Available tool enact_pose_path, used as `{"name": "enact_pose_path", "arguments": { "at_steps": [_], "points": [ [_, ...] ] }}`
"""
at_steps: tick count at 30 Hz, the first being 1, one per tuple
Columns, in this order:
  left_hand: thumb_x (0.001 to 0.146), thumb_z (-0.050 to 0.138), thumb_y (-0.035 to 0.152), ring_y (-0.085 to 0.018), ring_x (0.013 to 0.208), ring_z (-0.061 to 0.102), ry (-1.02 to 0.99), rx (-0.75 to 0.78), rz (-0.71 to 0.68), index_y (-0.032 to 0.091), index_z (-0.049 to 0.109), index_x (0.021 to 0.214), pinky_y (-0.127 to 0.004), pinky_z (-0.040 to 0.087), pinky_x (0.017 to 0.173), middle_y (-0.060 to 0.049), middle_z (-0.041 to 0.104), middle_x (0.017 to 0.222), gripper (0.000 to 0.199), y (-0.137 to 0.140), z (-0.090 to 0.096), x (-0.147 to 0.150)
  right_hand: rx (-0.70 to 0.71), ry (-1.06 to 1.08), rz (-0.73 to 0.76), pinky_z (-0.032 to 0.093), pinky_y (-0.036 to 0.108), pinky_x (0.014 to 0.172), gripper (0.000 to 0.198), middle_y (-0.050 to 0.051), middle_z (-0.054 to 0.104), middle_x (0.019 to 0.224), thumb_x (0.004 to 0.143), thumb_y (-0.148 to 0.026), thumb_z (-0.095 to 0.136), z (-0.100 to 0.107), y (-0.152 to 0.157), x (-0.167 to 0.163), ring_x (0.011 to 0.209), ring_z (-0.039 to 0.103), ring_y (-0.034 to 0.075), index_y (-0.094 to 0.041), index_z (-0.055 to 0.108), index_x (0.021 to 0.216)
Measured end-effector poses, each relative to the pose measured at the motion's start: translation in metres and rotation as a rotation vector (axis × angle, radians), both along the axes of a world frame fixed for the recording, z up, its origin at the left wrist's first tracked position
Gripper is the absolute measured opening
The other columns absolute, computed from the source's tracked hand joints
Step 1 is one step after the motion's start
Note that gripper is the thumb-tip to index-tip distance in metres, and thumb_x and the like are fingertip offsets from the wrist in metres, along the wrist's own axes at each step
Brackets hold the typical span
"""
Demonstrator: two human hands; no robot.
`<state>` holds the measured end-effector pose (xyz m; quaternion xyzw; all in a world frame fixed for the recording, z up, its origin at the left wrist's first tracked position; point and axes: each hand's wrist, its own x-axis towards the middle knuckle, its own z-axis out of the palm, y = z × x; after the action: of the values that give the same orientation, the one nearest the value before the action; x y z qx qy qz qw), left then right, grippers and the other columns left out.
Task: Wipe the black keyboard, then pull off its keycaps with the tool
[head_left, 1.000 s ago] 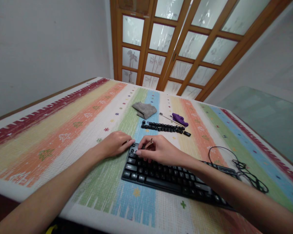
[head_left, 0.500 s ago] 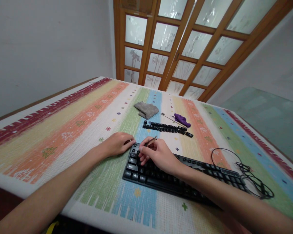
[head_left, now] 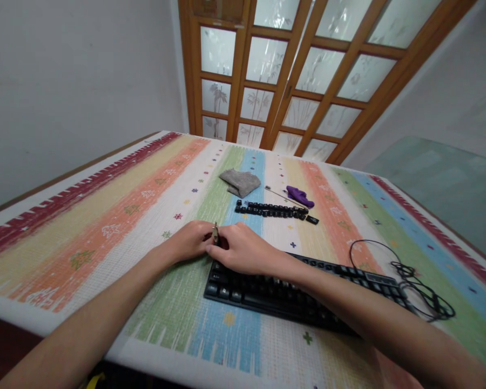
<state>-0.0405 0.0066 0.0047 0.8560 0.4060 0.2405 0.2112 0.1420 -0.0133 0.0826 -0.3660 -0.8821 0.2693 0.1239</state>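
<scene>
A striped tablecloth (head_left: 146, 205) covers the table (head_left: 105, 270). Beside its near edge lies a black keyboard (head_left: 283, 303), its cable (head_left: 437, 309) tangled toward the right edge. Toward the far edge lie black keycaps (head_left: 271, 213) in rows, a grey cloth (head_left: 241, 182), a thin rod (head_left: 282, 195) and a purple cloth (head_left: 299, 196).

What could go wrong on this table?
The black keycaps lie loose in rows, so a bump could scatter them. The small tool in the right hand might slip and poke the left hand, which is so close. The looped cable might snag.
</scene>
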Motion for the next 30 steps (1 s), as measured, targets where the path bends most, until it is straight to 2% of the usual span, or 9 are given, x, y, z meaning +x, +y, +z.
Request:
{"name": "enact_pose_path", "arguments": {
  "at_steps": [2,4,6,9,13,16,21,26,30],
  "points": [
    [0.075,0.054,0.008,-0.013,0.060,0.056,0.000,0.001,0.014,0.016,0.060,0.066,-0.022,0.039,0.059,0.000,0.063,0.065,0.013,0.000,0.001,0.000,-0.019,-0.032,0.028,0.027,0.024,0.053,0.020,-0.001,0.057,0.057,0.086,-0.025,0.061,0.003,0.009,-0.001,0.055,0.048,0.011,-0.013,0.064,0.070],
    [0.077,0.054,0.009,-0.013,0.058,0.055,0.006,-0.003,0.028,0.016,0.060,0.066,-0.023,0.037,0.058,0.000,0.061,0.062,0.014,-0.001,0.002,0.001,-0.120,-0.024,0.044,0.029,0.022,0.052,0.026,-0.002,0.054,0.053,0.087,-0.025,0.062,0.003,0.019,0.002,0.053,0.049,0.010,-0.014,0.061,0.064],
    [0.083,0.052,0.013,-0.014,0.060,0.058,0.011,-0.017,0.031,0.016,0.062,0.068,-0.024,0.039,0.059,-0.001,0.064,0.065,0.018,-0.001,0.004,0.002,-0.317,0.014,0.032,0.033,0.021,0.049,0.031,-0.003,0.054,0.051,0.091,-0.027,0.060,0.000,0.029,0.006,0.049,0.051,0.009,-0.014,0.060,0.063],
    [0.090,0.050,0.019,-0.016,0.065,0.062,0.005,-0.030,0.019,0.015,0.068,0.079,-0.025,0.042,0.063,-0.005,0.070,0.074,0.022,-0.002,0.004,0.003,-0.620,0.102,-0.090,0.034,0.019,0.040,0.032,-0.003,0.056,0.049,0.094,-0.029,0.057,-0.010,0.041,0.011,0.039,0.049,0.008,-0.014,0.059,0.065],
    [0.094,0.050,0.029,-0.014,0.060,0.059,-0.022,-0.036,0.025,0.016,0.071,0.084,-0.026,0.041,0.061,-0.004,0.070,0.070,0.027,-0.002,0.006,0.004,-0.871,0.259,-0.204,0.028,0.017,0.032,0.030,-0.004,0.055,0.045,0.094,-0.029,0.056,-0.020,0.051,0.017,0.033,0.044,0.006,-0.014,0.060,0.068],
    [0.093,0.052,0.035,-0.014,0.062,0.059,-0.107,-0.080,0.093,0.016,0.071,0.082,-0.026,0.043,0.062,-0.003,0.070,0.071,0.029,-0.002,0.011,0.004,-0.807,0.416,-0.274,0.026,0.016,0.031,0.025,-0.005,0.053,0.045,0.091,-0.028,0.062,-0.021,0.055,0.020,0.033,0.043,0.005,-0.014,0.059,0.070],
    [0.092,0.053,0.044,-0.018,0.074,0.066,-0.436,-0.277,0.227,0.014,0.069,0.105,-0.031,0.051,0.068,-0.008,0.073,0.087,0.036,0.003,0.018,0.002,-0.589,0.548,-0.311,0.032,0.016,0.035,0.018,-0.005,0.054,0.048,0.087,-0.022,0.064,-0.015,0.054,0.027,0.037,0.046,0.006,-0.016,0.056,0.071],
    [0.088,0.059,0.055,-0.021,0.080,0.068,-0.556,-0.440,0.150,0.012,0.067,0.109,-0.033,0.053,0.070,-0.012,0.074,0.095,0.049,0.004,0.018,0.003,-0.481,0.595,-0.234,0.035,0.018,0.035,0.017,-0.006,0.054,0.052,0.087,-0.028,0.063,-0.014,0.050,0.032,0.038,0.048,0.007,-0.017,0.056,0.077],
    [0.080,0.072,0.053,-0.020,0.081,0.070,-0.615,-0.545,0.121,0.013,0.065,0.113,-0.035,0.055,0.075,-0.012,0.075,0.095,0.052,0.002,0.015,0.006,-0.396,0.610,-0.183,0.037,0.017,0.037,0.020,-0.006,0.056,0.056,0.088,-0.035,0.064,-0.019,0.050,0.033,0.038,0.049,0.007,-0.017,0.056,0.084]
  ]
}}
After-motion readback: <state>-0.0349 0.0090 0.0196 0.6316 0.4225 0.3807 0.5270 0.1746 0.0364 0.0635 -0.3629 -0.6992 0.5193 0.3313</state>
